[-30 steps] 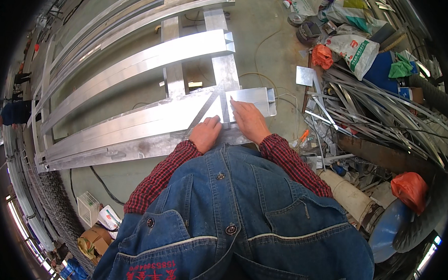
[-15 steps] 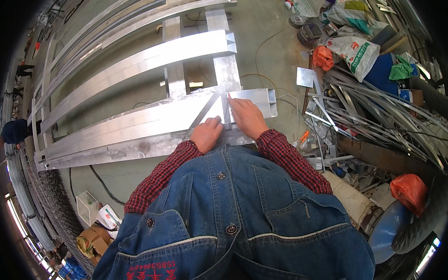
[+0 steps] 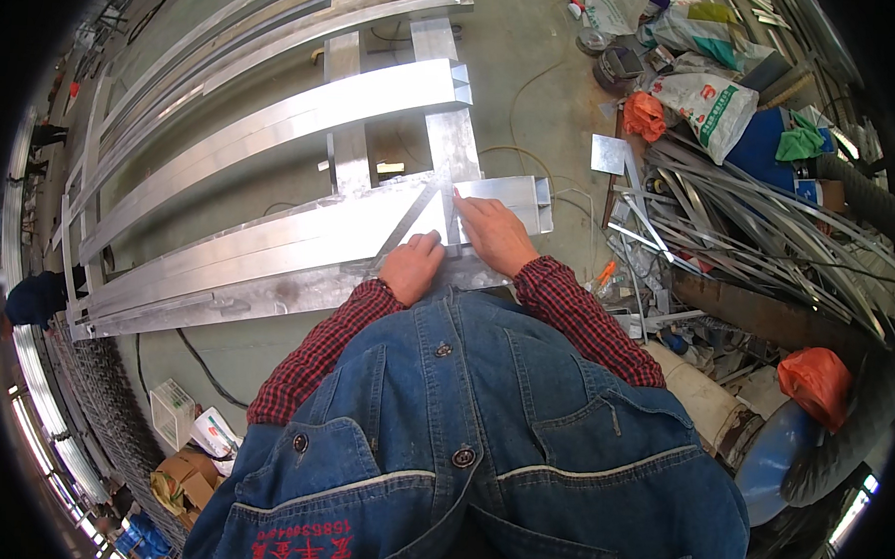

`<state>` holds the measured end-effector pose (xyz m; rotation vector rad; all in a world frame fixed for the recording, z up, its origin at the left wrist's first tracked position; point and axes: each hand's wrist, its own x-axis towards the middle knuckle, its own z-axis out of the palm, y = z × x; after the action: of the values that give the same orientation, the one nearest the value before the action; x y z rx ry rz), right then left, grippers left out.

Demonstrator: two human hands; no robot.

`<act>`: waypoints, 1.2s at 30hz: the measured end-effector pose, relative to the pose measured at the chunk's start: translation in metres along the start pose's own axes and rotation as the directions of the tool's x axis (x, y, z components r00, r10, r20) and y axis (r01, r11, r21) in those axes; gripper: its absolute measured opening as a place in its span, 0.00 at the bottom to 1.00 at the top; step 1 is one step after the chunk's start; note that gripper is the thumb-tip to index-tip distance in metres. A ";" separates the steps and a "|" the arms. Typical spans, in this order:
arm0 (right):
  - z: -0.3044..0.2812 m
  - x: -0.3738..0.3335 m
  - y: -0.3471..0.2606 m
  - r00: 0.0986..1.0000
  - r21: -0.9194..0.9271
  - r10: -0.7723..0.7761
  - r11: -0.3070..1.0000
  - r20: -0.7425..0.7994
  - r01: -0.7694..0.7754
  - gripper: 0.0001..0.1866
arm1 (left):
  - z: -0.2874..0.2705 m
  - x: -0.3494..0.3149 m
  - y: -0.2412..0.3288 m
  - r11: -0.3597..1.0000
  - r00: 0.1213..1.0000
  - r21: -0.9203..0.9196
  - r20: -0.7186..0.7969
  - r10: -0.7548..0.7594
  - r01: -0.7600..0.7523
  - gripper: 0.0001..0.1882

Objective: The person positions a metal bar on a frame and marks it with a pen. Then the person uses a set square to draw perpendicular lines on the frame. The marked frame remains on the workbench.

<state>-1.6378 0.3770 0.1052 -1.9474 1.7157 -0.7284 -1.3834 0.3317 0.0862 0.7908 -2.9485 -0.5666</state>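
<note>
A grey metal set square [image 3: 410, 216] lies on a long silver aluminium profile [image 3: 239, 245], one bar slanting and another running almost straight across the profile. My left hand [image 3: 411, 268] is curled at the near side of the set square, its fingertips pressing down between the bars. My right hand [image 3: 496, 234] bears on the straight bar from the right. Its index finger reaches along that bar to the far side, the other fingers bunched beneath. Whether a small marking tool is under the right fingers cannot be made out. Beyond my right hand, the profile's notched end [image 3: 543, 204] sticks out.
More profiles [image 3: 376, 92] lie parallel further off, across metal crossbars [image 3: 448, 145]. To the right are a heap of metal offcuts [image 3: 770, 209], sacks [image 3: 715, 106] and an orange plastic bag [image 3: 814, 385]. Another person [image 3: 35, 298] is at the far left. A cable [image 3: 209, 369] runs along the floor.
Both hands and the set square keep their places. The person at the far left has shifted slightly.
</note>
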 end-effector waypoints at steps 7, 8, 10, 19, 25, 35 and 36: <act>0.003 -0.003 0.005 0.993 0.011 0.103 0.995 -0.060 -0.102 0.26 | 0.002 0.000 0.001 1.000 1.000 0.000 -0.001 -0.006 0.006 0.19; 0.003 -0.003 0.005 0.989 0.013 0.138 0.990 -0.049 -0.138 0.26 | 0.002 0.000 0.001 1.000 1.000 0.004 0.013 -0.014 0.014 0.19; 0.002 -0.005 0.006 0.990 0.027 0.120 0.993 -0.079 -0.118 0.26 | 0.002 0.000 0.002 1.000 1.000 -0.001 -0.005 -0.009 0.009 0.19; 0.001 -0.006 0.004 0.989 0.055 0.120 0.992 -0.081 -0.116 0.26 | 0.001 0.001 0.002 1.000 1.000 -0.021 0.005 -0.011 0.011 0.18; 0.003 -0.005 0.004 0.989 0.062 0.120 0.991 -0.087 -0.114 0.25 | 0.001 0.001 0.001 1.000 1.000 -0.008 0.007 -0.013 0.013 0.18; 0.005 -0.002 -0.001 0.997 0.039 0.076 0.996 -0.030 -0.075 0.25 | 0.002 0.001 0.000 1.000 1.000 -0.017 0.013 -0.015 0.015 0.17; 0.005 -0.001 -0.001 0.997 0.038 0.064 0.997 -0.037 -0.063 0.25 | 0.002 0.001 0.000 1.000 1.000 -0.015 0.001 -0.008 0.008 0.17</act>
<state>-1.6334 0.3784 0.1018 -1.8570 1.7655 -0.7738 -1.3844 0.3317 0.0844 0.8019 -2.9398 -0.5895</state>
